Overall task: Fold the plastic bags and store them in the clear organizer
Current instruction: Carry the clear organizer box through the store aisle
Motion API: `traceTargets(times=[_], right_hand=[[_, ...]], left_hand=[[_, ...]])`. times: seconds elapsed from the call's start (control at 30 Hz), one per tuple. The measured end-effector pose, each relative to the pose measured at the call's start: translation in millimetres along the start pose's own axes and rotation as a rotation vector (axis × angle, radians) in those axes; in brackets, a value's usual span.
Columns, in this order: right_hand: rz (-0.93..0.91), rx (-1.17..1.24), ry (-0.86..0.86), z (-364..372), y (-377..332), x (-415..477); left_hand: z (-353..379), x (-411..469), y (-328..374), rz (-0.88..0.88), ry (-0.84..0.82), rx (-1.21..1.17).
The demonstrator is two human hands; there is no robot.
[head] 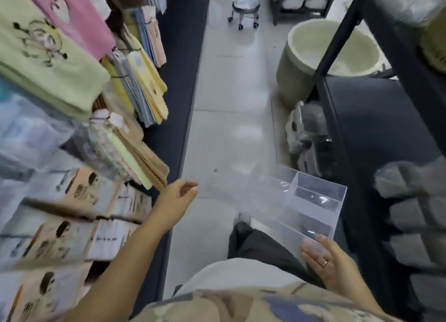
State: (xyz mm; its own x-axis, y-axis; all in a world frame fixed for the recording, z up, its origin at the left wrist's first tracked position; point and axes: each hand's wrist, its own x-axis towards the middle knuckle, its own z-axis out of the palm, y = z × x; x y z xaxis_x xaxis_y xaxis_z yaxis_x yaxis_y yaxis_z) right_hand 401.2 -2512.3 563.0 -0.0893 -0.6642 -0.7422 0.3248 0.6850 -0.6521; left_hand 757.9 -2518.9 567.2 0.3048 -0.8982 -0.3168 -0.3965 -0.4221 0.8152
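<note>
The clear organizer [311, 201], an acrylic box with several compartments, hangs tilted over the aisle floor at lower right. My right hand [325, 261] grips its near corner, and the fingers show through the clear wall. My left hand [179, 193] is stretched out at centre left with its fingers curled against the thumb. A faint, blurred clear plastic bag [231, 186] seems to run from that pinch toward the organizer. The compartments look empty.
Shelves of folded towels [48, 63] and boxed goods [60, 225] line the left of the narrow tiled aisle [229, 128]. A dark metal rack [337, 128] stands at right with a pale round bin [333, 53] behind it. A wheeled stool [243, 10] is at the far end.
</note>
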Motion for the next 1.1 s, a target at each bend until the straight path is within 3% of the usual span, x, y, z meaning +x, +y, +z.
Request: traceTargets(times=[0.23, 0.57, 0.87, 1.1], right_hand=[[-0.053, -0.054, -0.056, 127.9, -174.6, 151.8], [0.004, -0.064, -0.103, 334.9, -330.8, 373.6], [0.045, 0.044, 0.027, 483.4, -485.1, 494.8], [0.059, 0.041, 0.013, 585.1, -606.7, 650.3]], left_hand=[[-3.9, 165.5, 53.3, -0.151, -0.011, -0.059], [-55.2, 437.6, 81.1, -0.304, 0.122, -0.115], [-136.9, 758.3, 214.6, -0.125, 0.042, 0.064], [-136.5, 996.9, 312.1, -0.083, 0.067, 0.004]])
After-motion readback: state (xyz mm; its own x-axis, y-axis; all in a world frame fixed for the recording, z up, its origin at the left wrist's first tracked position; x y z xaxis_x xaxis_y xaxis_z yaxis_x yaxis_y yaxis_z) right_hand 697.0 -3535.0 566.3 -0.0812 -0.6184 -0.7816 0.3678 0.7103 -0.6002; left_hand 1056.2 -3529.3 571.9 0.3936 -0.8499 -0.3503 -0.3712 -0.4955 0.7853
